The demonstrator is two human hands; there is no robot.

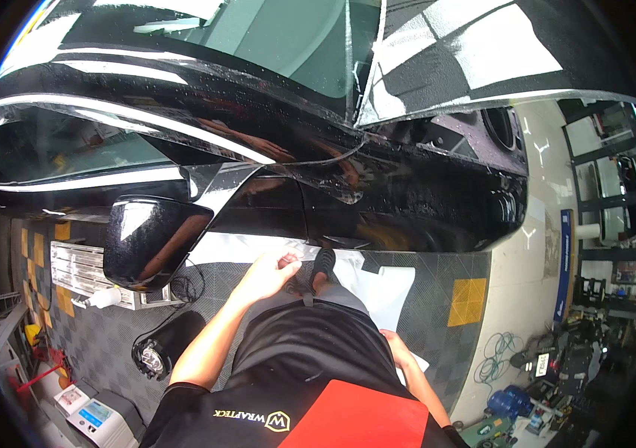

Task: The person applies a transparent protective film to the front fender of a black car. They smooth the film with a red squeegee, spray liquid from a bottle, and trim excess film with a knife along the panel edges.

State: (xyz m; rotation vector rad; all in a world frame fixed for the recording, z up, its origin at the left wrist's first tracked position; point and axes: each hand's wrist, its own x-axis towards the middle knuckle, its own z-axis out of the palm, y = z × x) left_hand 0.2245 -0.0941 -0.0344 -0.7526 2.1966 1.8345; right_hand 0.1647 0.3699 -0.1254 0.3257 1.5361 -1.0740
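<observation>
Head view, looking down past a black shirt and red apron panel (355, 418) to a black car (407, 187) standing over grey floor tiles (109, 336). Left hand (269, 272) reaches out below the car's door, fingers pinched on the edge of a white film sheet (381, 287); grip looks narrow, closed on the sheet. Right hand (400, 349) hangs low beside the hip, touching the same sheet's near edge; can't tell if it's closed on it. Sheet lies mostly on the floor under the car's sill, beside a shoe (323, 265). Side mirror (150, 239) juts off the car, left of the left hand. Car panels look wet, and the sheet is not yet on the body, so most of the work looks undone.
</observation>
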